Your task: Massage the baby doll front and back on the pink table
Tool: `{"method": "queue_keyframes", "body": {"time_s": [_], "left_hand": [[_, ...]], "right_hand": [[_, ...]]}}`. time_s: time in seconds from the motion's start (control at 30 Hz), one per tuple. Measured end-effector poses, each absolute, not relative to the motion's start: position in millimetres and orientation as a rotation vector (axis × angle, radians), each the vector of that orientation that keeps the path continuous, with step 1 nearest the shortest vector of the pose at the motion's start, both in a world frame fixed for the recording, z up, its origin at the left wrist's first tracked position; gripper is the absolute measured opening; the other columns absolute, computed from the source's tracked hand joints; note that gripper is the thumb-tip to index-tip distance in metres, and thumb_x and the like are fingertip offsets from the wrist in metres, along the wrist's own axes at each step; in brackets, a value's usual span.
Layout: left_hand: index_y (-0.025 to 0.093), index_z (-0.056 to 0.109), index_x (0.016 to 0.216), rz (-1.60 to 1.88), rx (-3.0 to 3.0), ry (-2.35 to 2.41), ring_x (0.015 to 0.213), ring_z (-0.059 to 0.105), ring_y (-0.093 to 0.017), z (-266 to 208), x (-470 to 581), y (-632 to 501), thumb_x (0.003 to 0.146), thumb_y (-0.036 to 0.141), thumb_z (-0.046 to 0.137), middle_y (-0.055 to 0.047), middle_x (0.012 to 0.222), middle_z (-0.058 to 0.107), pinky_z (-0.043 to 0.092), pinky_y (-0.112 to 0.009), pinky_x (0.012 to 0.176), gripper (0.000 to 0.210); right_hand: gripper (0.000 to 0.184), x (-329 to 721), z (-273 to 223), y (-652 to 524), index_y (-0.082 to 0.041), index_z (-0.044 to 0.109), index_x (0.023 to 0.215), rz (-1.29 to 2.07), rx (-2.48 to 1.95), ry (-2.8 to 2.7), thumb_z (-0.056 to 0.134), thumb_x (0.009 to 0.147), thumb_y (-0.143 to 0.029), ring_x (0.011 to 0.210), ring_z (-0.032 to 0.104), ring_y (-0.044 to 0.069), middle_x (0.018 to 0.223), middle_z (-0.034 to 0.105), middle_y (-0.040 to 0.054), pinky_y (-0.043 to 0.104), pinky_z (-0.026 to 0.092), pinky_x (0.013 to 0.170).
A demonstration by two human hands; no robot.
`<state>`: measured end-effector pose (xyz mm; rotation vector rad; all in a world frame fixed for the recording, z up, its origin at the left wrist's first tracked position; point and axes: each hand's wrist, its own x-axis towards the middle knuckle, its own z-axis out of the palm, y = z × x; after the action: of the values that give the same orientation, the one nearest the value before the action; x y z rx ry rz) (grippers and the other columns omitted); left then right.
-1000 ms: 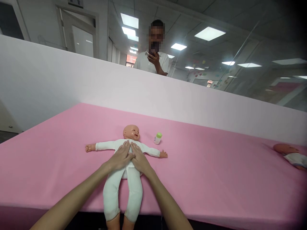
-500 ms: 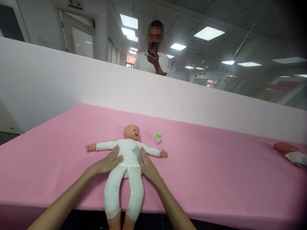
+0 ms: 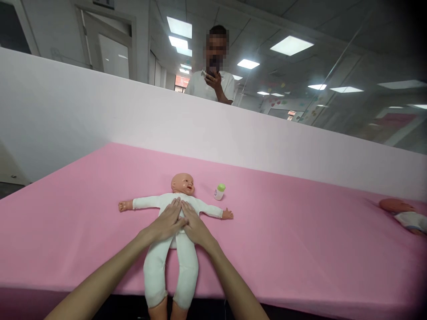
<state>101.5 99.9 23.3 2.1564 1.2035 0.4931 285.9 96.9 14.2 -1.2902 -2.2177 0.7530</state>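
Observation:
A baby doll (image 3: 186, 266) in a white cloth body lies on its back, arms spread wide, its lower legs past the table's front edge. Flat on its chest rests my left hand (image 3: 169, 221), fingers stretched toward the doll's neck. My right hand (image 3: 194, 224) lies beside it, also flat on the chest, and the two hands touch near the middle. Neither hand grips anything. Just above the doll's outstretched arm on the right stands a small bottle (image 3: 219, 192) with a green cap.
Pink cloth covers the table (image 3: 293, 240). A second doll (image 3: 405, 215) lies at the far right. Behind the table runs a low white wall (image 3: 213, 129) with glass above it, where a person (image 3: 210, 84) in a white shirt holds something dark near the face.
Both hands have slid inward from the sides of the doll's torso to the middle of its chest, where they now meet. Bottle and second doll stay put.

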Motion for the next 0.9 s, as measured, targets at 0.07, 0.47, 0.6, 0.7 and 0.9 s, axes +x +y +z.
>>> {"method": "queue_keyframes", "body": {"time_s": [0.07, 0.47, 0.6, 0.7, 0.9], "left_hand": [[0.008, 0.011, 0.169, 0.495, 2.179, 1.233, 0.161, -0.006, -0.029, 22.7, 104.2, 112.1, 0.104, 0.067, 0.021, -0.016, 0.174, -0.002, 0.005, -0.051, 0.13, 0.089], [0.004, 0.012, 0.167, 0.61, 2.001, 1.396, 0.161, -0.004, -0.033, 0.9, 69.8, 127.1, 0.1, 0.075, 0.025, -0.021, 0.173, -0.002, 0.008, -0.052, 0.13, 0.098], [0.017, 0.039, 0.162, 0.832, 1.798, 1.481, 0.157, 0.031, -0.034, 11.4, 46.6, 70.8, 0.101, 0.071, 0.037, -0.016, 0.169, 0.033, 0.026, -0.051, 0.127, 0.082], [0.021, 0.062, 0.144, 1.266, 1.643, 1.534, 0.138, 0.058, -0.032, 6.7, 38.8, 10.5, 0.103, 0.061, 0.041, -0.012, 0.147, 0.064, 0.047, -0.049, 0.114, 0.061], [0.026, 0.077, 0.115, 1.825, 1.728, 1.378, 0.071, 0.071, -0.019, -46.3, 35.6, -78.2, 0.103, 0.042, 0.054, -0.003, 0.083, 0.075, 0.059, -0.029, 0.066, 0.03]], "right_hand": [[0.068, 284.6, 12.6, 109.2, -0.016, 0.025, 0.167, 0.69, -1.322, -2.209, 0.039, 0.107, -0.045, 0.162, 0.015, 0.024, 0.174, 0.02, 0.009, 0.047, 0.011, 0.133], [0.08, 321.2, -8.7, 108.7, -0.015, 0.036, 0.164, 0.713, -1.474, -1.886, 0.04, 0.102, -0.067, 0.16, 0.025, 0.027, 0.171, 0.028, 0.0118, 0.05, 0.018, 0.131], [0.063, 346.6, -3.1, 98.6, -0.02, 0.061, 0.146, 0.621, -1.395, -1.793, 0.051, 0.099, -0.061, 0.142, 0.053, 0.032, 0.152, 0.059, 0.0121, 0.054, 0.038, 0.121], [0.052, 377.5, 1.7, 98.0, -0.018, 0.075, 0.123, 0.42, -1.492, -1.592, 0.05, 0.098, -0.056, 0.116, 0.067, 0.034, 0.125, 0.075, 0.0149, 0.052, 0.048, 0.108], [0.071, 443.9, -8.1, 108.9, -0.006, 0.071, 0.128, 0.094, -1.97, -1.353, 0.046, 0.093, -0.062, 0.114, 0.062, 0.037, 0.125, 0.068, 0.0271, 0.046, 0.047, 0.096]]}}
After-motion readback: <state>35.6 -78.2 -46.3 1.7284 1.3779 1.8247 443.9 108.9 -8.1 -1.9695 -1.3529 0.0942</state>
